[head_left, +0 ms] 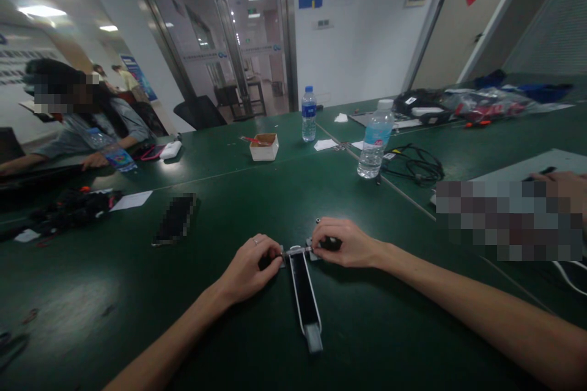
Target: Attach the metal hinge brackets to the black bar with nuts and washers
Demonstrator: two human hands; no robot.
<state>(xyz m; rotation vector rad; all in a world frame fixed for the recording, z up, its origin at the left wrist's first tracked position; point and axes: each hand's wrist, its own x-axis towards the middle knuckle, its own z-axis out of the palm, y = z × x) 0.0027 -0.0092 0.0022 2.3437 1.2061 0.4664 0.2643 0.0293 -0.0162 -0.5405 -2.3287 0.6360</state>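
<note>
your left hand (250, 266) lies knuckles up, fingers curled under and pinched tight against the thumb. your right hand (346, 243) faces it from the other side, also palm down, fingers folded into a closed grip. the two hands sit near each other with a small gap between the fingertips. both wrists are fairly straight. your left forearm (183, 336) and right forearm (458, 299) are bare and converge inward.

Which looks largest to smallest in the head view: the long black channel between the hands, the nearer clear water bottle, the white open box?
1. Long black channel, though nearness to the camera inflates it.
2. Nearer clear water bottle.
3. White open box.
</note>
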